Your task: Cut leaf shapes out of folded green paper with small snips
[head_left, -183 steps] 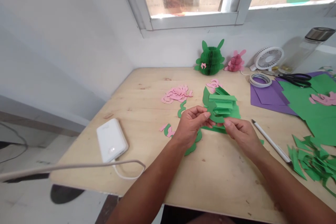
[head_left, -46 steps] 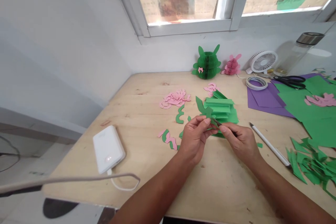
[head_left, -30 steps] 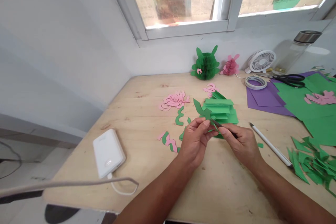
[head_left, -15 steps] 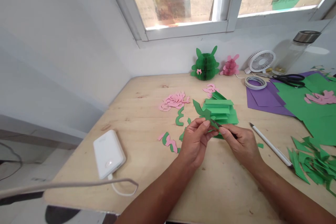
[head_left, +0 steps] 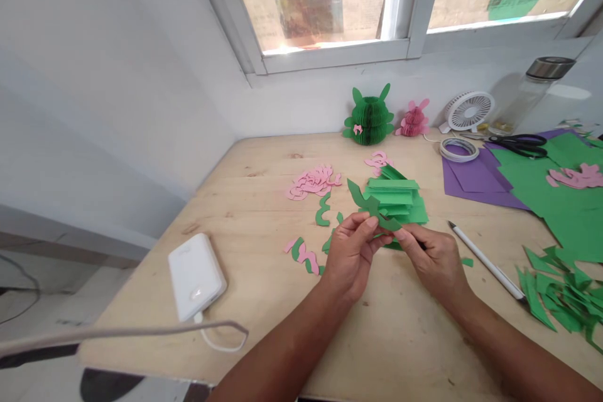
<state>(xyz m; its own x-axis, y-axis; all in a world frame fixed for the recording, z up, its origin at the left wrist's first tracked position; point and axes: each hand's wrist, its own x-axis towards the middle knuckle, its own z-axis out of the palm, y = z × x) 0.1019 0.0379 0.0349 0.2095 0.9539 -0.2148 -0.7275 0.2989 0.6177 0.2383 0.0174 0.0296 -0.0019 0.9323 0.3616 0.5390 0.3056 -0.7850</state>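
Near the middle of the table, my left hand (head_left: 353,248) is closed, thumb and fingers pinching a wavy green paper cutout (head_left: 370,203). My right hand (head_left: 433,257) is also closed, its thumb and forefinger at the right end of that cutout. A slim dark tool (head_left: 422,245) shows a little in the right hand; its tip is hidden and its kind cannot be made out. Just beyond the hands lies a stack of folded light green paper (head_left: 393,195). A loose curved green cutout (head_left: 323,209) and a mixed green and pink pile (head_left: 304,254) lie left of my left hand.
A pink cutout pile (head_left: 315,182), green paper ornament (head_left: 370,119) and pink ornament (head_left: 413,120) sit farther back. On the right are a pen (head_left: 485,260), green scraps (head_left: 560,289), scissors (head_left: 518,143), tape (head_left: 458,149) and a fan (head_left: 470,110). A white power bank (head_left: 195,276) lies left.
The dark tool lay across the cutout's right end before; now the paper end shows over it and most of the tool is hidden. The left hand keeps its hold, almost unmoved.
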